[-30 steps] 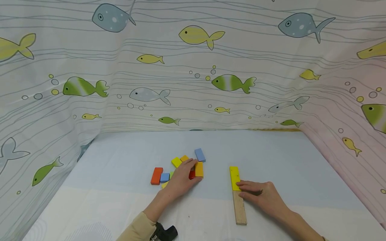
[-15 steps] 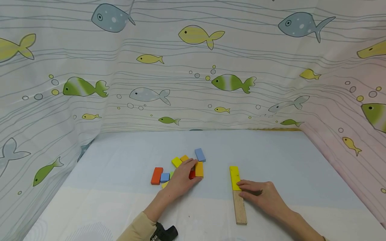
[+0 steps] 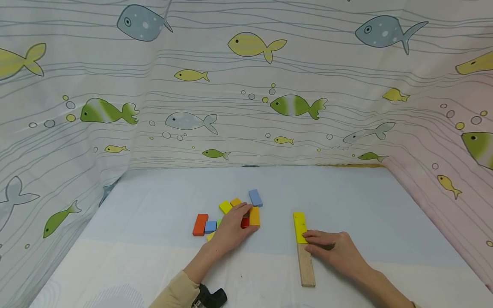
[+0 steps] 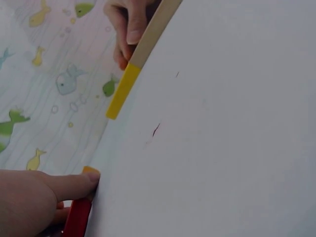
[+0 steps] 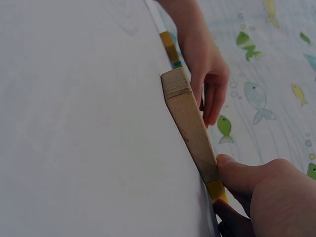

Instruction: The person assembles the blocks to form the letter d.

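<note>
My left hand (image 3: 230, 226) pinches an orange block (image 3: 254, 216) endwise, fingers at its far end and thumb at its near end. A red block (image 4: 76, 217) lies against it, partly covered by the hand. To the right, a yellow block (image 3: 299, 227) and a plain wooden plank (image 3: 306, 266) lie end to end in one line. My right hand (image 3: 340, 252) touches their right side at the joint. Its index fingertip is at the yellow block and its thumb on the plank; the other fingers are tucked behind.
Around my left hand lie an orange-red block (image 3: 200, 225), a small blue block (image 3: 210, 227), a yellow block (image 3: 225, 207) and a longer blue block (image 3: 255, 198). More blocks are partly hidden under the hand. A fish-print curtain (image 3: 239, 128) surrounds the white table (image 3: 154, 265).
</note>
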Tool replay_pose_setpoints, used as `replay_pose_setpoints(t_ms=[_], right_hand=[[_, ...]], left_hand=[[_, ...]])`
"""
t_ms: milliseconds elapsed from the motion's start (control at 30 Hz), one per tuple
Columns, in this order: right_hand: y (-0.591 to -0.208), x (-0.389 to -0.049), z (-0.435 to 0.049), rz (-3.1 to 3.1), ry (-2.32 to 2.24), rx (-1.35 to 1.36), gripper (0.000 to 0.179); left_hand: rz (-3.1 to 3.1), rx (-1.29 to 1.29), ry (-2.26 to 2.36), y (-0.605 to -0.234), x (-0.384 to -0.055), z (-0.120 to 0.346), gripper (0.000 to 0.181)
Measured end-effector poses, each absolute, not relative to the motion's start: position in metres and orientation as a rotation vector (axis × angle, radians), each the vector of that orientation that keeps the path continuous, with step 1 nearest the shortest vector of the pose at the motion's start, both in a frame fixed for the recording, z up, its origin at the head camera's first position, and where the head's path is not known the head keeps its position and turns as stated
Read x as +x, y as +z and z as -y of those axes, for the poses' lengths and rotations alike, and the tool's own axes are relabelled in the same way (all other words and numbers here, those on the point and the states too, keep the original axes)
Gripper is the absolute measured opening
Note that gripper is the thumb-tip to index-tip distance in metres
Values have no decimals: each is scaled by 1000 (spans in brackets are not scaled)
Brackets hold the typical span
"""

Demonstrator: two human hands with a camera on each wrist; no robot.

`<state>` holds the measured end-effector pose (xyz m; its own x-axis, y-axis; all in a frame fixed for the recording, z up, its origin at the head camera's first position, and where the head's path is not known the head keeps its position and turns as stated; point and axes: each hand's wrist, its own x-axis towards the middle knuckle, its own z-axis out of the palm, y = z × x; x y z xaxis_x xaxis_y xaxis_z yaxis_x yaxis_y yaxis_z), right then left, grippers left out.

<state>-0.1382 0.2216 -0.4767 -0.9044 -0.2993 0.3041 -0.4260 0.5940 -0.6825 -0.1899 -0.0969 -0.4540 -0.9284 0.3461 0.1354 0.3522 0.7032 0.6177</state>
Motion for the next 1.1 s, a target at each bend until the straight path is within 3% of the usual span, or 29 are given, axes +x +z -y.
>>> replay_pose_setpoints(t_ms=[433, 1100], right_hand=[[-478, -139, -221, 2668, 1206, 609, 27], [-476, -138, -222, 2720, 1198, 546, 29]], left_hand=[[2838, -560, -1116, -453, -185, 91, 61], [2882, -664, -1211, -451, -194, 38, 64]])
